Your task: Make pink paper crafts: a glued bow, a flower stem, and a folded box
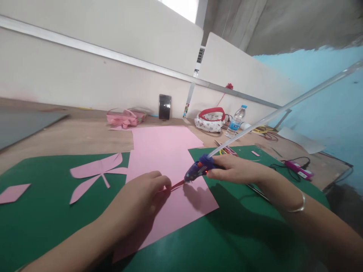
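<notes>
My right hand is wrapped round a dark blue hot glue gun, whose small red light shows. A long clear glue stick sticks out of its back, up to the right. The gun's nozzle is at the far end of a narrow red strip; whether they touch I cannot tell. Pinched in the fingers of my left hand is the strip's near end, just above a large pink paper sheet. Pink petal-shaped paper pieces lie left of the sheet.
Beneath the paper is a green mat. Along the back stand a phone, a white pouch with red trim and a water bottle. A purple power strip with cords lies at the right. A pink diamond piece is far left.
</notes>
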The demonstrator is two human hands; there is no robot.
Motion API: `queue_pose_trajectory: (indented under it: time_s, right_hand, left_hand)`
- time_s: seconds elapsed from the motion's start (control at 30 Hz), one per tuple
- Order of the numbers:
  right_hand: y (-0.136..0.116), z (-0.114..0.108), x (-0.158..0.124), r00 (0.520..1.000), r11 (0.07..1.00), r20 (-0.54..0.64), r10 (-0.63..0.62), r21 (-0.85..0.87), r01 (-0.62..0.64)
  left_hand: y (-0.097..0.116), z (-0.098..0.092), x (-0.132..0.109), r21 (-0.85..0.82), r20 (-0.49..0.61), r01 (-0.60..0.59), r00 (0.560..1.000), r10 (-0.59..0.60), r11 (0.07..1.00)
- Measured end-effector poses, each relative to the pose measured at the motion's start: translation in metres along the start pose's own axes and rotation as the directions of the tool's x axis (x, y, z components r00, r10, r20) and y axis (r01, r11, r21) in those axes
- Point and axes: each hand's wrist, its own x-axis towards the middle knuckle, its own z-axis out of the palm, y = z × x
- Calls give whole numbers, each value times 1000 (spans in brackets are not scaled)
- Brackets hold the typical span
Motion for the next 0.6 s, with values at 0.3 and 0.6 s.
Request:
queue_pose_trajectory:
  time_s: [0.3,0.6]
  right_hand:
    - [7,-3,-2,999,1000,33,21,13,-22]
    - [-2,-1,5,998,1000,62,4,21,-6]
  left_hand:
    - [-2,-10,-3,35,69,-33,997,31,999]
    - [-1,-25,-5,35,140,-47,989,42,998]
